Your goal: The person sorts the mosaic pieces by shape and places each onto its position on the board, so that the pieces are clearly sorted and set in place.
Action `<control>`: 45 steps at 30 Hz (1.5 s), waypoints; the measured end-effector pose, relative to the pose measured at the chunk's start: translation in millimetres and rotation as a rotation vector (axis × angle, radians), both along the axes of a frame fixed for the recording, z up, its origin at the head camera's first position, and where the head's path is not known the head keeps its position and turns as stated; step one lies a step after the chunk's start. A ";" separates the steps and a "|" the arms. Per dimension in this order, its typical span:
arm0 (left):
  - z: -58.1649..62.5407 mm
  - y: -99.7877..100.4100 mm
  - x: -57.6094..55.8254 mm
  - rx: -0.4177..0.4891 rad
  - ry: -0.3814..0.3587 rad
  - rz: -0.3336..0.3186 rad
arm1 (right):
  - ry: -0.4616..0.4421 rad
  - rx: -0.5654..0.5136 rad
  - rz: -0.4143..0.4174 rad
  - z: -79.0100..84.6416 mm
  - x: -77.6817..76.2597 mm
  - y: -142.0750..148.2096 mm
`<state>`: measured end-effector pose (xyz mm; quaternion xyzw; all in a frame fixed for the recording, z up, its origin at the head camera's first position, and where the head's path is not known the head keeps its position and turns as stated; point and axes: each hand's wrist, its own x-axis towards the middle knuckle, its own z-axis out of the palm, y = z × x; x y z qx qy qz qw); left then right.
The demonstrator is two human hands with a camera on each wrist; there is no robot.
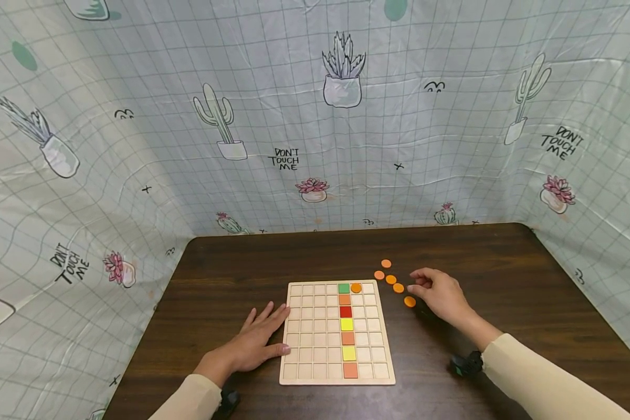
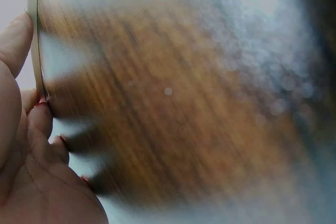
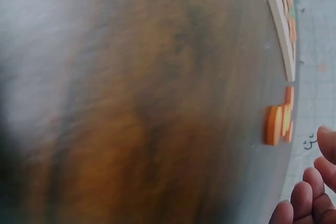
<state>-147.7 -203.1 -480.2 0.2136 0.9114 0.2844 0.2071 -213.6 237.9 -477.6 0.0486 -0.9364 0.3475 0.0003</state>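
Note:
A square wooden grid board [image 1: 338,383] lies on the dark table. One of its columns holds coloured squares: green [image 1: 343,288], red [image 1: 346,311], yellow [image 1: 347,324] and orange. Beside the green square, in the top row, sits an orange disc [image 1: 356,288]. My left hand [image 1: 254,343], fingers spread, touches the board's left edge; in the left wrist view the thumb [image 2: 16,40] rests at that edge. Just right of several loose orange discs [image 1: 398,288], my right hand [image 1: 441,296] hovers with thumb and forefinger apart, nothing between them. The right wrist view shows an orange disc [image 3: 274,125] near the fingers.
The brown wood-grain table [image 1: 231,268] extends around the board on all sides. Behind it and at both sides hangs a pale checked curtain [image 1: 399,134] with plant drawings. A dark wrist device [image 1: 467,363] is strapped at the right cuff.

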 end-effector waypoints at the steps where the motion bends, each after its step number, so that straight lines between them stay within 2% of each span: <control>1: 0.2 0.2 0.1 0.000 0.001 -0.001 | -0.007 0.003 0.004 -1.1 1.3 1.4; 10: -4.9 -1.5 -0.9 0.036 -0.003 0.001 | -0.074 -0.005 0.069 -7.9 10.1 10.4; 17: -6.1 -1.6 -1.6 0.013 -0.008 0.013 | -0.065 -0.021 0.137 -14.0 11.5 11.3; 25: -1.4 -0.2 -0.1 0.004 -0.009 0.004 | -0.063 0.000 0.148 -12.3 12.4 10.7; 45: -2.0 0.4 -0.4 -0.015 0.011 -0.003 | -0.061 0.008 0.129 -13.8 11.0 9.9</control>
